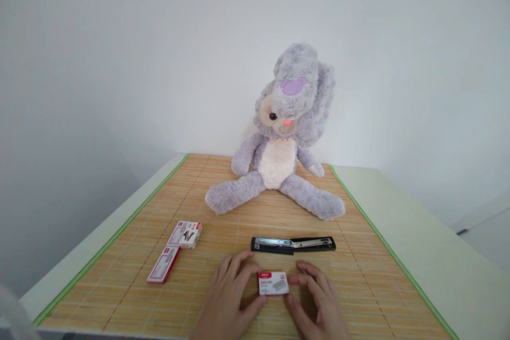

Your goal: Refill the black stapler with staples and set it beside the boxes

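A small white and red box of staples (273, 283) lies face up near the front of the mat. My left hand (230, 297) has its thumb and index finger at the box's left edge. At the right edge, the thumb and index finger of my right hand (319, 297) touch the same box, so it is held between both hands. Just beyond it, a black stapler (292, 245) lies folded wide open, its metal track showing.
To the left are a white and red box (190, 235) with a stapler picture and a flat red and white packet (163, 264). A grey plush rabbit (278, 162) sits at the back against the wall. The green-edged bamboo mat (131, 281) covers the table's middle.
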A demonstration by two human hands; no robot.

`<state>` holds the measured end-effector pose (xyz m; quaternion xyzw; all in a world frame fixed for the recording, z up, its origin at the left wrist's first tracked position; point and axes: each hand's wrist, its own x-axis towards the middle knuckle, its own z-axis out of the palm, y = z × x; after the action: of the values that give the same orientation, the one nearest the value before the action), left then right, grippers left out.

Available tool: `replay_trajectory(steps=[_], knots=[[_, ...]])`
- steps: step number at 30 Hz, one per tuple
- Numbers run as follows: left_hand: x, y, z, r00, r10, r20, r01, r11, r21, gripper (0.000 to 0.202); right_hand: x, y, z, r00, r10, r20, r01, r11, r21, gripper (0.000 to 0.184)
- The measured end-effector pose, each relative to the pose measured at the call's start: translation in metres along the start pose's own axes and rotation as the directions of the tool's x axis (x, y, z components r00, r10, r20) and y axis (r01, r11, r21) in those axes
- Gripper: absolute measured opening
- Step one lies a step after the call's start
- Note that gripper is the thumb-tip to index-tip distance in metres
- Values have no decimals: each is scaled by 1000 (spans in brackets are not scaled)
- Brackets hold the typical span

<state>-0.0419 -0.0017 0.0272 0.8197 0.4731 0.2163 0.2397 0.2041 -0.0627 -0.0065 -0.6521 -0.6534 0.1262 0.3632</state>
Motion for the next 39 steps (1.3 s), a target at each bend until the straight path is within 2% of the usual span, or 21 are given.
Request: replay_trajectory(steps=[4,10,13,15,17,20,23,28,31,34,36,39], knots=[[5,10,0,1000,4,9,-4,1000,-9,33,0,-9,11,998,58,-40,-56,998,38,22],[9,12,-1,1000,-5,18,6,999,-40,30,0,-9,14,998,52,-43,-51,999,9,20],[8,8,-3,1000,1,21,1,997,-81,37,4,-4,9,998,23,-55,-24,1000,-12,32],[7,5,-5,1000,6,22,-4,995,-102,42,7,-1,3,1000,-2,0,2,1000,-27,49],[6,2,-7,1000,7,19,-5,994,-109,39,11,-1,-3,996,-28,90,32,999,-39,59],[6,0,-11,1000,11,18,-9,993,-115,32,17,-3,-10,980,-46,192,55,998,-41,50],[8,0,-15,1000,9,30,-5,990,-138,28,21,-1,-16,973,-24,230,35,998,-43,41],[10,-2,-20,999,1,36,4,989,-150,28,22,14,-28,972,9,235,5,998,-58,39],[11,-4,-20,999,-4,34,9,989,-145,32,22,18,-34,978,10,211,2,998,-57,44],[11,-5,-18,1000,2,29,2,989,-148,31,26,6,-38,987,11,162,-6,999,-34,46],[11,-6,-16,1000,7,30,-2,989,-151,31,32,-14,-36,989,18,147,-18,1000,-3,34],[12,-8,-14,999,9,30,-4,988,-155,33,47,-48,-28,969,11,245,-23,999,48,17]])
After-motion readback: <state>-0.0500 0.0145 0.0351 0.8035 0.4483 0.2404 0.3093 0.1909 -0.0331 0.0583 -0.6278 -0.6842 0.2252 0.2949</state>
